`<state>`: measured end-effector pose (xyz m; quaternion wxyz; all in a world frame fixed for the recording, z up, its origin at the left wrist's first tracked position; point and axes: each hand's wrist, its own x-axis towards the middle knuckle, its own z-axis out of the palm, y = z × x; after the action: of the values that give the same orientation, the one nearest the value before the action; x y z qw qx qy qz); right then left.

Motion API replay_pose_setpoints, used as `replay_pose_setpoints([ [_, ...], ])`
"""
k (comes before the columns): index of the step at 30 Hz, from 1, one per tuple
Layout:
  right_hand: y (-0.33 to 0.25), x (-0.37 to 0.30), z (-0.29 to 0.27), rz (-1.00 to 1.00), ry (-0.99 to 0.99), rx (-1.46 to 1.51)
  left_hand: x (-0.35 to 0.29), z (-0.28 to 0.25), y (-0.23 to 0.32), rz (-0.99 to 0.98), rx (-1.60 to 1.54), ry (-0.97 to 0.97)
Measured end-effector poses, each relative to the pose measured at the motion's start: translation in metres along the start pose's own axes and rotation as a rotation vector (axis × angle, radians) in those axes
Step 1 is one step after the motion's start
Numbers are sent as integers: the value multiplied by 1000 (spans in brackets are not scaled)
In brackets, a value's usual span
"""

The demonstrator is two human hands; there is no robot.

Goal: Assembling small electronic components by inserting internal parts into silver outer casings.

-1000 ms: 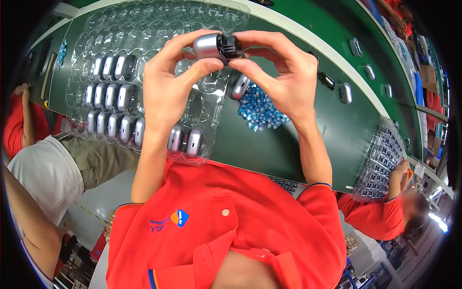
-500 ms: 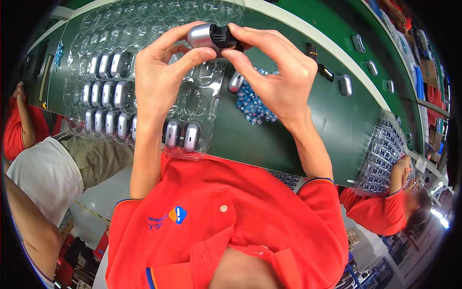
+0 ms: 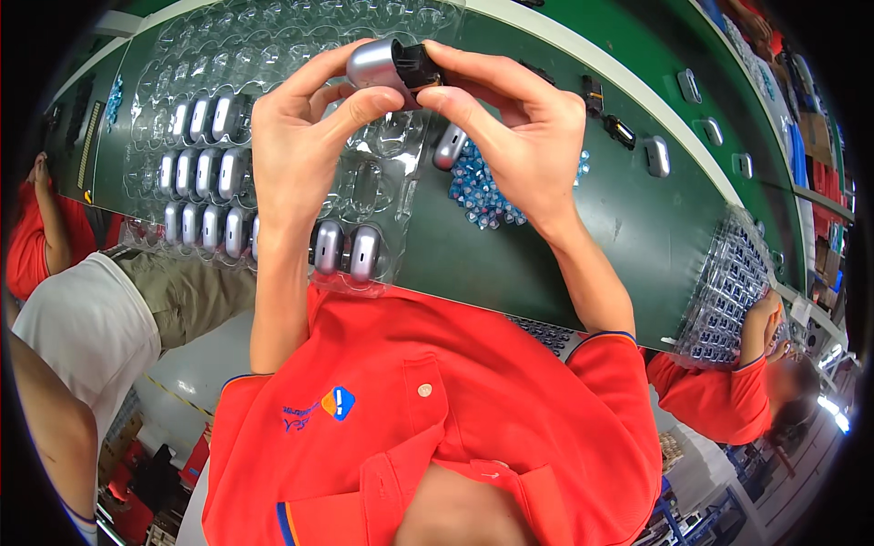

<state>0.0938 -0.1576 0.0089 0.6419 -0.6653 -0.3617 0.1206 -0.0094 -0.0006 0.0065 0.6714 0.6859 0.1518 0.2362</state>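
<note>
At the far side of the bench, my two hands hold a small earbud-case-like item between them. My left hand is closed on its rounded silver shell, thumb below and fingers over the far side. Fingers and thumb of my right hand pinch the black inner part, which sits against the shell's open side. How deep it sits inside the shell I cannot tell. Below my hands, a silver case lies beside a pile of small blue pieces.
A transparent plastic tray holds rows of silver cases on the left. Black parts and more silver cases lie to the right, some on a green belt. A co-worker's hand is by another filled tray.
My right hand has moved slightly left, and the black part now sits closer to the silver shell. My right thumb has come up against its near side. My left hand has shifted slightly left.
</note>
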Motion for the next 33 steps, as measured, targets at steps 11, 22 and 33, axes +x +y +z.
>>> replay_pose_setpoints([
  [11, -7, -4, -1, -330, 91, -352, -7, 3, 0, 36, -60, 28],
  [22, 7, 5, -6, 272, -318, 502, -8, -13, -15, 141, -106, -150],
  [33, -3, -12, 13, 364, -519, 715, -3, -26, -5, 301, 94, -457],
])
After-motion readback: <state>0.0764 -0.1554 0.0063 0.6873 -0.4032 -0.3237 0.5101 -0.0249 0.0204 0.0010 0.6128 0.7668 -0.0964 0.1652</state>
